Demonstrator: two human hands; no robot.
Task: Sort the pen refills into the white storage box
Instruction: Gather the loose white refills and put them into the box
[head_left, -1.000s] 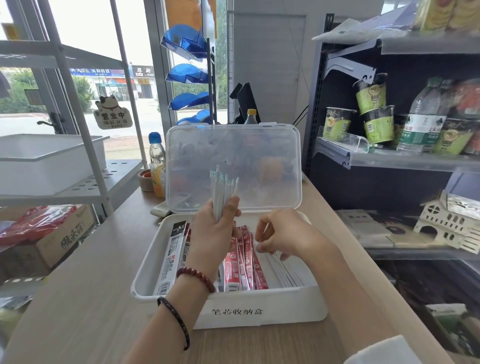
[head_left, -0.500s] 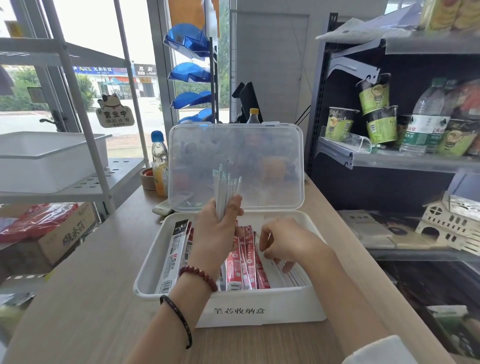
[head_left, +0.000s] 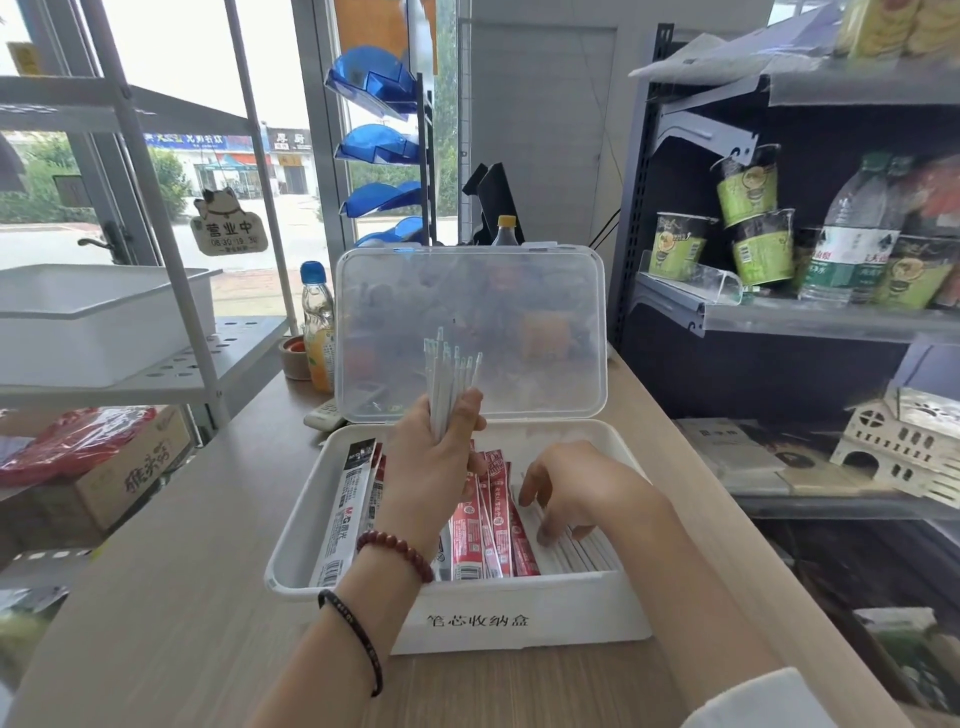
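The white storage box (head_left: 519, 618) sits on the wooden counter, its clear lid (head_left: 470, 332) standing upright behind it. My left hand (head_left: 431, 467) is raised over the box and grips a bundle of white pen refills (head_left: 449, 379) pointing upward. My right hand (head_left: 576, 493) is down inside the right part of the box, fingers spread on a row of loose white refills (head_left: 587, 556) lying flat. Red refill packets (head_left: 493, 525) fill the middle, and black-and-white packets (head_left: 348, 509) lie at the left.
A drink bottle (head_left: 318, 332) and a tape roll (head_left: 295, 358) stand behind the box at the left. A white rack with a tray (head_left: 98, 312) is at far left. Shelves of cups and bottles (head_left: 779, 249) rise close on the right.
My right hand has dropped from beside the bundle down into the right part of the box and its fingers have spread onto the loose refills. My left hand has held still.
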